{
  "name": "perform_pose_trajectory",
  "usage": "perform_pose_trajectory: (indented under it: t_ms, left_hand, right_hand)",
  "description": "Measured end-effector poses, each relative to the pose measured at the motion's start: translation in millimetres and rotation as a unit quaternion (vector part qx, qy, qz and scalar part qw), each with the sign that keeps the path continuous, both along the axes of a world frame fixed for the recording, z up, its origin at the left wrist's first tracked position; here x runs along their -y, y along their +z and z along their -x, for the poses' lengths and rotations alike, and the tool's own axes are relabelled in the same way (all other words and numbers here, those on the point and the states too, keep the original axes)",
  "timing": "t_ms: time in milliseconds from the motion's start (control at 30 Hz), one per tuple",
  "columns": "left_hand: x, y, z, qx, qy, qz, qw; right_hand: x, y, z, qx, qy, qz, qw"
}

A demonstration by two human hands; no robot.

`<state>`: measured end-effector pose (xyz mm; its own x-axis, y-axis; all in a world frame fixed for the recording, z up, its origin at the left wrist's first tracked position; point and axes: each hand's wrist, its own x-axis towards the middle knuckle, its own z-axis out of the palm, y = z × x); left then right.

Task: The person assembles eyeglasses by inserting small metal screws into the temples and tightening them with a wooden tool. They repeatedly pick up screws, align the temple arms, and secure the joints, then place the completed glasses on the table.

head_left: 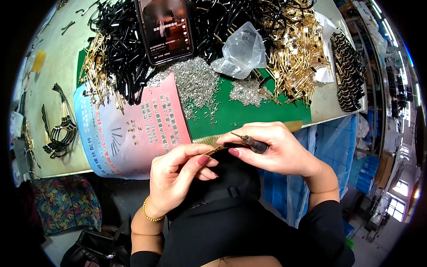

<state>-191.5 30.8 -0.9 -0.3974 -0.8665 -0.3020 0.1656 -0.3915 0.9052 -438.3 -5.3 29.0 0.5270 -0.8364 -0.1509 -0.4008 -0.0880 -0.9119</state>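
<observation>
Just off the table's front edge, my left hand (175,173) pinches a thin gold-and-black piece (216,149) that looks like a glasses temple. My right hand (284,149) has thumb and forefinger at the black end of the same piece. A small screwdriver (256,144) with a dark ribbed handle lies in my right hand, its thin shaft pointing left. Beyond my hands, a heap of tiny silver screws (195,86) spreads over the green mat (231,116). Several small metal bits (134,127) rest on the pink-and-blue printed sheet (133,155) to the left.
A phone (167,33) stands against black glasses parts (122,58) at the back. Nearby are a clear plastic bag (244,51) and a pile of gold temples (296,49). Bundled parts sit at the left (62,129) and right (347,73). Blue plastic sheeting (307,178) hangs below the table.
</observation>
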Motion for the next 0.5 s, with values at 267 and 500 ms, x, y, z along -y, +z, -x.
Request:
perform_pose_trajectory:
  t_ms: [267,500]
  left_hand:
    - [1,-1,-7,0.033,-0.021,0.011,0.999]
    - [1,-3,-12,0.047,-0.019,0.052,0.997]
  right_hand:
    - [3,4,-11,-0.034,0.047,0.039,0.998]
    - [6,25,-9,-0.105,0.097,0.078,0.987]
